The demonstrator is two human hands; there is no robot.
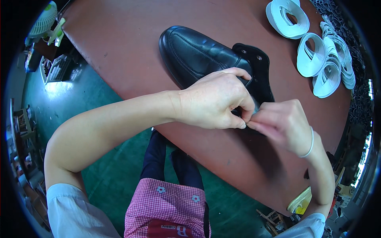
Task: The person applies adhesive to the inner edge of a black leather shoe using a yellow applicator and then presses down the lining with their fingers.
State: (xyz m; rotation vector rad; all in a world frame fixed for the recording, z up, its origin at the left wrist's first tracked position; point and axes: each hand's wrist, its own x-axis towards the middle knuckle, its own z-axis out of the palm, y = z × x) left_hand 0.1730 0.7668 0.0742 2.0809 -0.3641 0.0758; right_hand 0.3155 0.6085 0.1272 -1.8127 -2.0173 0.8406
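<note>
A black leather shoe (198,51) lies on the reddish-brown table, its toe toward the upper left. Its dark tongue or flap (258,59) with small metal eyelets stands out at the far right side of the opening. My left hand (218,99) reaches across the near side of the shoe, with thumb and forefinger pinched together. Against those fingertips, my right hand (281,125) is also pinched closed, slightly blurred, with a pale band around the wrist. Whatever thin piece the fingertips grip is too small and covered to make out.
White looped shoe-shaped pieces (311,55) lie in stacks at the table's far right, beside a heap of dark rings (359,79). The table (119,43) has a slanting near edge. Beyond its left side are a grey plastic basket (55,68) and a fan (44,20).
</note>
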